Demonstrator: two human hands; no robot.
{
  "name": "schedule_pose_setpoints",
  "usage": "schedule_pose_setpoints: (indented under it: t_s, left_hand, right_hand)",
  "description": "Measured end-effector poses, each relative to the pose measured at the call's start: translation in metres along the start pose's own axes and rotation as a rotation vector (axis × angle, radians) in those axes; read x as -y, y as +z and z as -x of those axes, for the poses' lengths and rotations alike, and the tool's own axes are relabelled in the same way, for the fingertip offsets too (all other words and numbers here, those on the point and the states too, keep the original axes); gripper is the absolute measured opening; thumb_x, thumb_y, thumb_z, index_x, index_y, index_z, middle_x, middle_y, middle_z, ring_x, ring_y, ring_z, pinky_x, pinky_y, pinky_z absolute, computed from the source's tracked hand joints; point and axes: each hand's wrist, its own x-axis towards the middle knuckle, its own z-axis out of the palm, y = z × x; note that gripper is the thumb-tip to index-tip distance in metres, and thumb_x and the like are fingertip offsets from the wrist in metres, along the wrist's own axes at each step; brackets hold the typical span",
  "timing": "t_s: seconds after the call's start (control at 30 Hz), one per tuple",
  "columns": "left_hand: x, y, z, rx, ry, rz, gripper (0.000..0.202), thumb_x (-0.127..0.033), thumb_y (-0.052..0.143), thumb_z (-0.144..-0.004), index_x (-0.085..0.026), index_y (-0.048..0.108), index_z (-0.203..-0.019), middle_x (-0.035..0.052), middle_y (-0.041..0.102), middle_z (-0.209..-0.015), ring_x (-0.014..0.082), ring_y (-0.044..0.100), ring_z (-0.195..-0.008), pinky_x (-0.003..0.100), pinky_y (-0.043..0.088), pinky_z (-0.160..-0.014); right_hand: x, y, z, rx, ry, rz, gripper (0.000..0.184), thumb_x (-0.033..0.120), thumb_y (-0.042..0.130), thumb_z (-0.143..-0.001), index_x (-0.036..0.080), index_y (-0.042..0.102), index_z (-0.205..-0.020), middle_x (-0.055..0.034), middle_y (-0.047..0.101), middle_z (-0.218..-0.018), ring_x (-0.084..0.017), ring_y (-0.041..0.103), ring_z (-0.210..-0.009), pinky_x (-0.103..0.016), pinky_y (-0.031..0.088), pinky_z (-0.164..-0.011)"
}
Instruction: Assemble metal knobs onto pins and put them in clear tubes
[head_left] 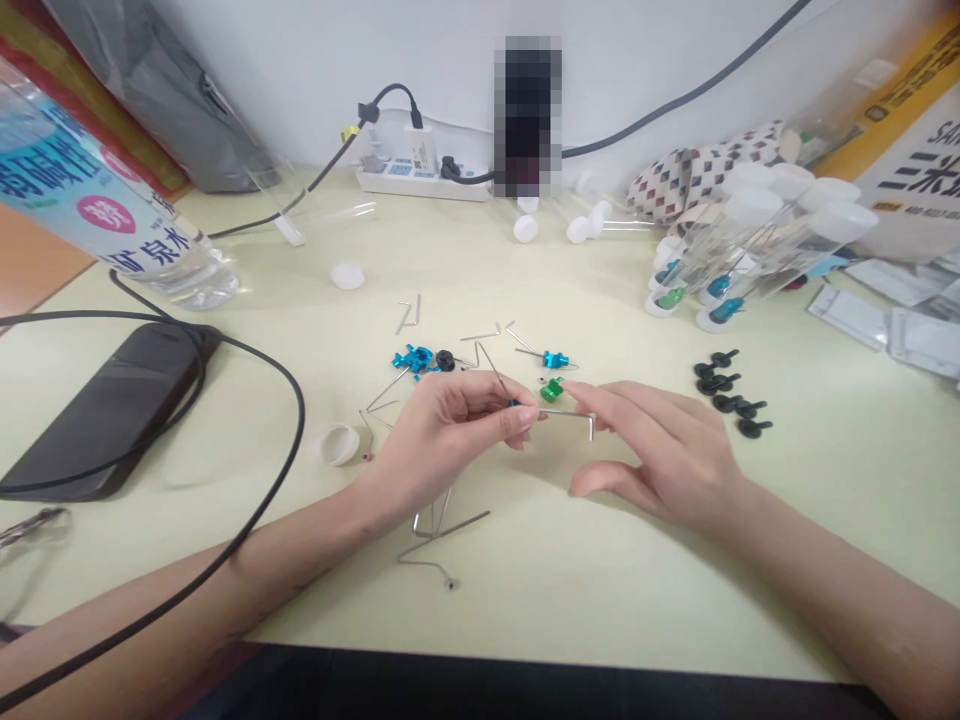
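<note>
Between thumb and fingertips, my left hand pinches a small blue metal part, mostly hidden by the fingers. A thin bent wire rises from there, and an L-shaped hex key sticks out to the right. My right hand is open beside the key's bent end, thumb and fingers apart; whether a fingertip touches the key is unclear. Just beyond the hands lie a green metal part, a blue part with a wire, a blue metal cluster and a black round piece.
Bent wires and a white cap lie near my left forearm, which a black cable crosses. A phone and water bottle stand left. Several black thumbscrews and capped clear tubes are right.
</note>
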Motion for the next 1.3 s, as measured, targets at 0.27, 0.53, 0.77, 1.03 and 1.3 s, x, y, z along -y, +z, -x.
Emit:
schedule_pose_setpoints:
  t_s: [0.27, 0.53, 0.77, 1.03, 1.3]
  left_hand:
    - [0.001, 0.002, 0.001, 0.009, -0.007, 0.011, 0.014, -0.026, 0.060, -0.083, -0.016, 0.069, -0.084, 0.0025, 0.065, -0.069, 0.0120, 0.058, -0.064, 0.023, 0.052, -0.063]
    - [0.005, 0.005, 0.001, -0.026, 0.043, -0.067, 0.011, -0.021, 0.063, -0.080, -0.016, 0.069, -0.087, 0.0022, 0.066, -0.077, 0.0108, 0.057, -0.066, 0.023, 0.053, -0.065]
    - [0.009, 0.004, -0.001, -0.051, 0.108, -0.067, 0.007, -0.017, 0.063, -0.080, -0.016, 0.066, -0.086, 0.0039, 0.065, -0.085, 0.0133, 0.061, -0.076, 0.025, 0.053, -0.069]
    - [0.007, 0.004, 0.001, -0.058, 0.130, -0.097, 0.006, -0.018, 0.062, -0.081, -0.015, 0.066, -0.085, 0.0047, 0.069, -0.083, 0.0151, 0.064, -0.078, 0.029, 0.054, -0.073]
    - [0.009, 0.004, 0.002, -0.065, 0.160, -0.130, 0.006, -0.018, 0.062, -0.081, -0.016, 0.066, -0.085, 0.0037, 0.068, -0.084, 0.0149, 0.064, -0.081, 0.029, 0.053, -0.075]
  right_hand:
    - [-0.002, -0.024, -0.005, 0.109, -0.391, 0.563, 0.015, 0.017, 0.066, -0.079, 0.010, 0.064, -0.092, -0.0086, 0.067, -0.079, -0.018, 0.058, -0.065, -0.033, 0.044, -0.051]
    - [-0.003, -0.017, -0.004, 0.085, -0.390, 0.461, 0.005, 0.013, 0.063, -0.080, 0.014, 0.063, -0.085, -0.0060, 0.066, -0.074, -0.017, 0.057, -0.065, -0.031, 0.043, -0.051]
    - [-0.003, -0.006, 0.000, 0.056, -0.174, 0.256, 0.005, 0.013, 0.059, -0.083, 0.016, 0.058, -0.080, -0.0034, 0.065, -0.072, -0.014, 0.057, -0.061, -0.029, 0.043, -0.054]
    - [0.002, 0.000, -0.001, 0.066, 0.054, 0.016, 0.013, 0.015, 0.052, -0.088, 0.017, 0.059, -0.077, -0.0011, 0.062, -0.064, -0.011, 0.054, -0.055, -0.024, 0.039, -0.051]
    - [0.006, 0.000, -0.006, 0.121, 0.385, -0.434, 0.025, 0.018, 0.051, -0.089, 0.016, 0.058, -0.065, 0.0018, 0.055, -0.055, -0.007, 0.046, -0.047, -0.020, 0.035, -0.048]
